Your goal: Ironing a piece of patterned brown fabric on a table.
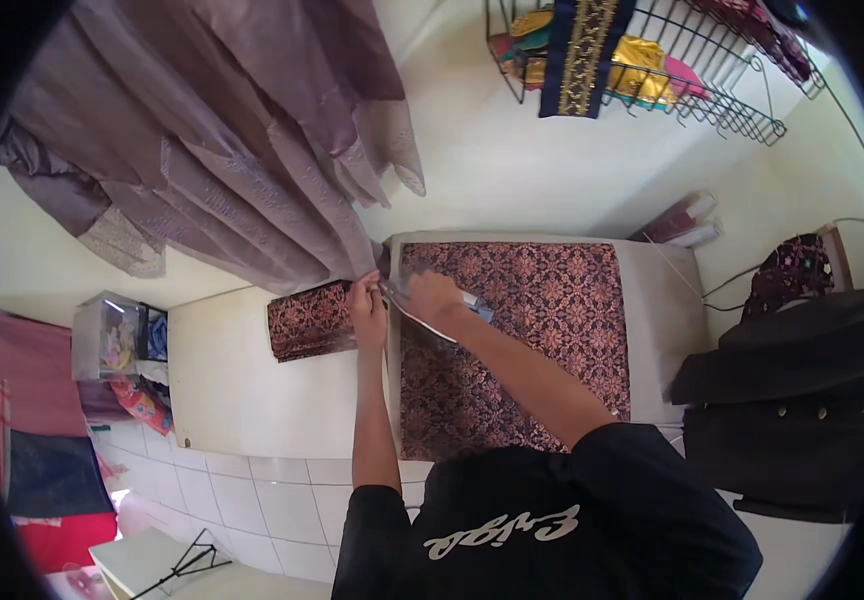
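Note:
A long mauve garment [242, 150] with beaded lower panels hangs at the upper left. My left hand [370, 315] is closed, fingers pinching the garment's lower edge. Beside it my right hand [434, 300] is wrapped round what looks like an iron [476, 308], with a pale curved edge and a blue-grey end; its front meets the garment's hem, mostly hidden by my hand. Below my right forearm, a dark cloth with a reddish floral pattern [542, 320] lies spread over a beige padded surface [657, 300]. Left of my left wrist sits a folded bundle of similar patterned cloth [307, 325].
The folded bundle rests on a cream tabletop [232, 390]. A clear box [110, 335] stands at its left end. A black wire rack [697, 80] with colourful fabrics is on the upper wall. Dark jackets [782, 400] are at the right. White tiles [272, 500] show below.

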`<action>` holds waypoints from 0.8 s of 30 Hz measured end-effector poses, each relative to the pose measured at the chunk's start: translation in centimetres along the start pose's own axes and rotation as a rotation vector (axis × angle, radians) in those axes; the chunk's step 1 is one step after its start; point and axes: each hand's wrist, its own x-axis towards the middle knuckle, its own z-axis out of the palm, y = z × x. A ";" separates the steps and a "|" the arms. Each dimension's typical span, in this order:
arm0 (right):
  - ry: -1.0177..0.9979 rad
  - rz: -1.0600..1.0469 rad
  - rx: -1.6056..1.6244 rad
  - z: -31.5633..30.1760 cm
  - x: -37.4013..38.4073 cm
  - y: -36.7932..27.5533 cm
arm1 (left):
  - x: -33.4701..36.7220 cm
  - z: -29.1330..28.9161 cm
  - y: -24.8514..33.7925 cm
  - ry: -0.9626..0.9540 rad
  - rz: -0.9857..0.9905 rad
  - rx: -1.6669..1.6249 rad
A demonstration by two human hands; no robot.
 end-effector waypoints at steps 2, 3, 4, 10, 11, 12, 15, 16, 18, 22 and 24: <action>0.004 -0.023 0.011 0.7 -0.1 0.6 | 0.8 0.2 0.2 -0.098 0.051 0.040; -0.003 -0.063 0.019 1.3 -0.2 0.9 | 1.1 -0.1 -0.1 -0.285 0.129 0.175; 0.028 -0.121 -0.039 1.9 -0.6 1.4 | 1.6 -0.2 -0.4 -0.470 0.207 0.311; -0.061 -0.024 0.050 -0.6 -3.6 5.7 | 2.0 0.2 2.1 -0.621 0.265 0.570; -0.057 -0.022 0.052 -1.0 -3.6 6.5 | 2.4 0.1 2.1 -0.622 0.289 0.581; 0.032 0.029 0.026 -1.2 -3.4 7.3 | 2.3 0.1 2.2 -0.598 0.357 0.635; 0.118 0.109 -0.029 -1.7 -2.8 8.3 | 1.9 0.8 2.6 -0.595 0.454 0.754; 0.145 0.121 -0.022 -1.8 -2.6 8.4 | 1.8 1.2 2.8 -0.599 0.464 0.749; 0.169 0.134 -0.013 -1.9 -2.7 8.2 | 1.3 1.7 2.8 -0.599 0.414 0.845; 0.128 0.131 -0.027 -1.9 -4.2 8.1 | 1.5 1.2 1.6 -0.587 0.465 0.898; 0.102 0.155 -0.008 -1.7 -4.8 9.2 | 1.5 1.7 2.6 -0.615 0.404 0.910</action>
